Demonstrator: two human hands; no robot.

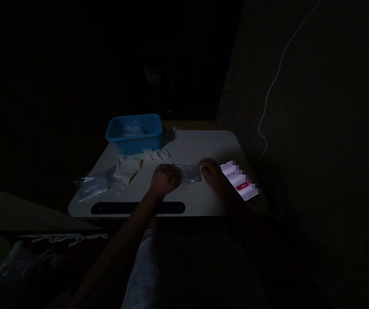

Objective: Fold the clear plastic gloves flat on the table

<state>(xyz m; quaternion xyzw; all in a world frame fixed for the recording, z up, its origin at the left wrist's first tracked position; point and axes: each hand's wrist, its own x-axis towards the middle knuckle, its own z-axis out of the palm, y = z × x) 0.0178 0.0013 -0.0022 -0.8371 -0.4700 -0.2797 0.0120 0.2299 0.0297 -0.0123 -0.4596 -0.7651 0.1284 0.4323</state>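
- The clear plastic packet (190, 174) lay flat on the counter (200, 146), between the two hands, near the middle.
- It looked light and thin, probably soft and bendy; its shiny film would likely have been slippery and apt to crease.
- The short left and right ends seemed the best holds, with a light pinch at the corners.
- The left hand (165, 179) was at the packet's left end, its fingers curled in; the dark hid whether they gripped it.
- The right hand (211, 171) was at the right end, fingers bent by the far corner; whether they pinched the film I could not tell.
- Counted: two hands, one packet between them, one plastic bag (96, 185) at the left, one blue basket (135, 145) at the far left, one lit phone (236, 178) at the right.
- Crumpled pale pieces (127, 169) lay near the basket, seemingly two; the basket's contents were too dim to count.
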